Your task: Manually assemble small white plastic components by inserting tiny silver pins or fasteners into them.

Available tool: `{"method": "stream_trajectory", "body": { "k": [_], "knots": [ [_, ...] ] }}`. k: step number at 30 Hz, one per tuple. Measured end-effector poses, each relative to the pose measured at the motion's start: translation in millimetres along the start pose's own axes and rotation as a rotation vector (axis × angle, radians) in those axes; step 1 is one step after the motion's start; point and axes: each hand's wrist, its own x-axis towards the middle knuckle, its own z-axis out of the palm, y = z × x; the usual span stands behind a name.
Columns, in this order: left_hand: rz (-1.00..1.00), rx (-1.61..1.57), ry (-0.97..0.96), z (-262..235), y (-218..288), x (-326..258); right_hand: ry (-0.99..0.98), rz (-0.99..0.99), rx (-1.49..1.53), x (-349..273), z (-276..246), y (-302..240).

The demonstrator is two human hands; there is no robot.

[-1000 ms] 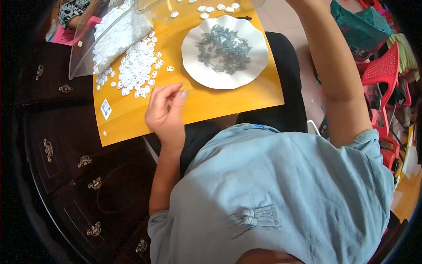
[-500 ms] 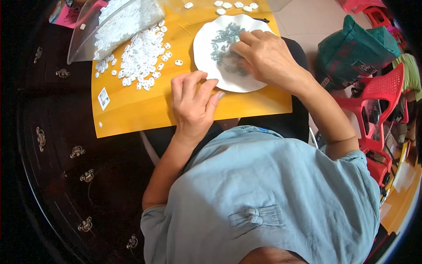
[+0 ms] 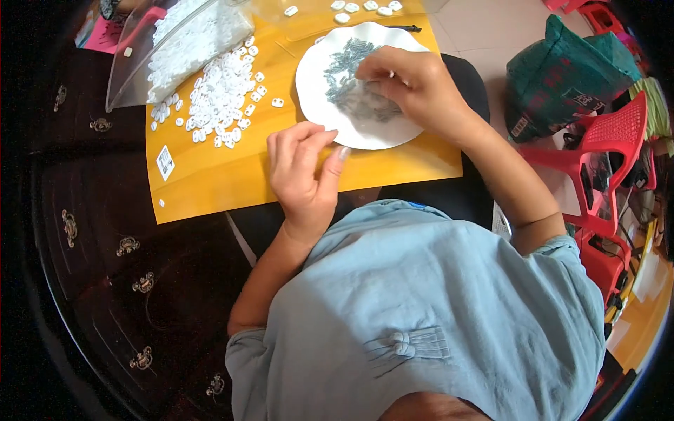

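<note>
A white plate [image 3: 316,98] with a wavy rim sits on the yellow board [image 3: 246,165], holding a loose pile of small, thin grey-green pieces [image 3: 344,74], too small to name. Above the pile, my right hand [image 3: 418,81] has thumb and fingers drawn together in a pinch; whatever is between them is hidden. Beside the plate's near left rim, my left hand [image 3: 303,165] is half curled with thumb and fingers apart, its fingertips at the rim. No held object shows there. Left of the plate lies a heap of small white two-holed pieces [image 3: 217,102].
A clear plastic bag [image 3: 189,45] full of white pieces lies at the far left. Several white pieces [image 3: 342,17] lie beyond the plate, near a thin black tool [image 3: 404,29]. Dark drawers [image 3: 84,168] stand left; a red chair [image 3: 597,154] and green bag [image 3: 562,77] stand right.
The plate sits slightly further left in view. My right hand has lifted a little from the pile with its fingers pinched. My left hand stays by the rim, shifted slightly left.
</note>
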Motion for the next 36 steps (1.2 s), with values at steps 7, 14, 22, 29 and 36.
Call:
{"method": "stream_trajectory", "body": {
  "k": [7,14,22,29,36],
  "knots": [
    [0.043,-0.015,0.088,6,14,35,0.122,0.673,1.209,4,-11,-25],
    [0.214,0.071,0.103,14,14,43,0.225,0.744,1.276,-5,-2,-47],
    [0.186,0.079,0.111,7,11,26,0.228,0.822,1.352,-9,10,-70],
    [-0.645,-0.774,0.185,-17,13,14,0.087,0.37,0.907,-9,19,-76],
    [-0.912,-1.104,0.114,-32,9,14,0.058,0.264,0.74,1,19,-71]
  ]
}}
